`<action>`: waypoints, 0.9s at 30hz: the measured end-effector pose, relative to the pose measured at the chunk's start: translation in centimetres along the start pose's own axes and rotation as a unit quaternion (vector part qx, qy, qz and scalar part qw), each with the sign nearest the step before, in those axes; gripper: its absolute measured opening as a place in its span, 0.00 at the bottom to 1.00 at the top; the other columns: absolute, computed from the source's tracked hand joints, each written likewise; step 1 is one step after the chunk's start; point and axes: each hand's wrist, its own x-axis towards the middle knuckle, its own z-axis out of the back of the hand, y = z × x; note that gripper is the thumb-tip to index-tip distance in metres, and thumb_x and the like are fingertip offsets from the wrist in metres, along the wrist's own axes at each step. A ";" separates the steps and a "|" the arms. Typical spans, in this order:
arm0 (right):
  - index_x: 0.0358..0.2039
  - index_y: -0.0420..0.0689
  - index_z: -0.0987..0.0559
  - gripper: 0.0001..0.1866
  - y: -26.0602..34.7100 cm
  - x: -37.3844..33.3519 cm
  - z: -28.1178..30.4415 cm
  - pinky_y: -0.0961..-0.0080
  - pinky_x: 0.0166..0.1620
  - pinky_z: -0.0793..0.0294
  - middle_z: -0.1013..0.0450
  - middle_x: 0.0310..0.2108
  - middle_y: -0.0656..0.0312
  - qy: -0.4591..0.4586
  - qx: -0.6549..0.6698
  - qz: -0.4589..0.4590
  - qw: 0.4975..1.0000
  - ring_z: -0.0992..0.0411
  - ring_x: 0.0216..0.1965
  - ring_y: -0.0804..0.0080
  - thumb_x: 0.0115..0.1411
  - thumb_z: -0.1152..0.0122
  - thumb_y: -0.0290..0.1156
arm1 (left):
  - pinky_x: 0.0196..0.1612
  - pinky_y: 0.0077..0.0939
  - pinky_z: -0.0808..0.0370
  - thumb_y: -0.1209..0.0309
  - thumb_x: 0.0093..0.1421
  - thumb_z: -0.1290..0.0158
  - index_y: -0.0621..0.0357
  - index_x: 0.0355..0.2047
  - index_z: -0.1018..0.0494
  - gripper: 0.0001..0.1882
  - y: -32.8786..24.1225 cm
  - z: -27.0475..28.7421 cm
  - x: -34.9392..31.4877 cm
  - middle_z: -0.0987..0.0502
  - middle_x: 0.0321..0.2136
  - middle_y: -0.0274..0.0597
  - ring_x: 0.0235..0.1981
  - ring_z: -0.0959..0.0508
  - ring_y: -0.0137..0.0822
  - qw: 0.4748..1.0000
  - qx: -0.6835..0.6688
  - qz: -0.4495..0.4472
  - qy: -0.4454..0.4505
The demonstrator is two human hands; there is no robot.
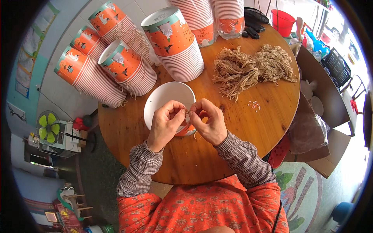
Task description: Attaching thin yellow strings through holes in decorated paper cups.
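My left hand (166,126) and my right hand (210,123) meet over the near right rim of a paper bucket. Both pinch a thin tan cord (187,113) between thumb and fingertips, and part of it hangs below my right hand. The bucket (162,95) is white inside and orange outside, tilted with its mouth toward me; a small dark hole shows in its wall. My fingers hide the cord's exact shape and any small piece on it. To the right lies a loose bundle of tan cords (237,72), with a scatter of small pale beads (254,105) nearby.
Stacks of orange printed buckets (176,46) stand along the back and left of the round wooden table (248,136); some left stacks (130,72) have cords hanging from them. Dark small items (252,32) lie at the back. A cardboard box (316,136) stands right of the table.
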 end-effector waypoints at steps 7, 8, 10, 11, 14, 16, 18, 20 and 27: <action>0.31 0.37 0.26 0.05 0.0 0.0 0.2 0.81 0.26 0.29 0.28 0.28 0.60 0.030 -0.036 0.028 0.999 0.30 0.23 0.79 0.55 0.41 0.24 | 0.34 0.17 0.25 0.78 0.62 0.49 0.66 0.36 0.28 0.03 0.2 -0.2 0.0 0.24 0.29 0.34 0.31 0.24 0.21 0.998 0.037 -0.044 -0.012; 0.31 0.37 0.26 0.06 -0.1 0.0 0.2 0.82 0.26 0.30 0.28 0.27 0.61 0.026 -0.029 0.019 0.999 0.31 0.23 0.79 0.55 0.41 0.25 | 0.34 0.17 0.25 0.78 0.62 0.49 0.66 0.36 0.28 0.03 0.3 -0.3 -0.2 0.24 0.29 0.34 0.31 0.24 0.21 0.998 0.037 -0.044 -0.012; 0.31 0.37 0.26 0.06 -0.3 -0.1 0.1 0.82 0.26 0.30 0.28 0.27 0.61 0.022 -0.022 0.011 0.999 0.31 0.23 0.80 0.56 0.40 0.25 | 0.32 0.20 0.25 0.80 0.59 0.47 0.65 0.35 0.27 0.03 0.4 -0.5 -0.4 0.23 0.28 0.37 0.31 0.22 0.25 0.984 0.142 -0.100 -0.046; 0.31 0.37 0.26 0.06 -0.4 -0.1 0.1 0.82 0.26 0.30 0.28 0.26 0.62 0.021 -0.019 0.000 1.000 0.32 0.22 0.81 0.56 0.40 0.25 | 0.32 0.20 0.25 0.80 0.59 0.47 0.65 0.35 0.27 0.03 0.5 -0.4 -0.4 0.23 0.28 0.37 0.31 0.22 0.25 0.984 0.141 -0.100 -0.046; 0.31 0.37 0.26 0.05 -0.1 0.0 0.3 0.82 0.29 0.30 0.28 0.26 0.64 0.027 -0.017 -0.026 0.999 0.31 0.24 0.81 0.56 0.41 0.25 | 0.33 0.19 0.24 0.82 0.59 0.46 0.64 0.35 0.26 0.05 0.4 -0.3 -0.4 0.24 0.30 0.36 0.31 0.22 0.25 0.945 0.251 -0.200 -0.060; 0.31 0.37 0.25 0.04 0.0 0.0 0.4 0.82 0.31 0.29 0.27 0.27 0.65 0.032 -0.021 -0.042 0.998 0.30 0.26 0.82 0.56 0.41 0.23 | 0.31 0.23 0.24 0.84 0.54 0.44 0.63 0.35 0.25 0.08 0.0 -0.5 -0.5 0.24 0.30 0.40 0.29 0.21 0.32 0.898 0.327 -0.284 -0.077; 0.31 0.37 0.25 0.04 0.1 0.0 0.4 0.83 0.30 0.30 0.27 0.26 0.65 0.038 -0.026 -0.052 0.998 0.31 0.26 0.82 0.56 0.41 0.23 | 0.31 0.24 0.24 0.84 0.53 0.43 0.63 0.35 0.24 0.09 0.0 -0.6 -0.6 0.25 0.29 0.42 0.29 0.21 0.35 0.883 0.352 -0.299 -0.082; 0.31 0.37 0.25 0.04 0.4 0.0 0.5 0.83 0.30 0.30 0.27 0.26 0.65 0.041 -0.027 -0.056 0.997 0.31 0.25 0.82 0.56 0.41 0.23 | 0.30 0.26 0.24 0.84 0.52 0.43 0.62 0.36 0.24 0.10 -0.1 -0.7 -0.7 0.25 0.29 0.43 0.28 0.21 0.38 0.867 0.378 -0.313 -0.087; 0.32 0.37 0.24 0.04 0.4 0.2 1.0 0.83 0.29 0.30 0.26 0.26 0.65 0.056 -0.030 -0.053 0.997 0.29 0.27 0.82 0.56 0.41 0.23 | 0.29 0.26 0.26 0.85 0.50 0.45 0.62 0.31 0.27 0.09 -0.9 -0.4 -0.2 0.29 0.28 0.39 0.26 0.25 0.35 0.900 0.318 -0.294 -0.044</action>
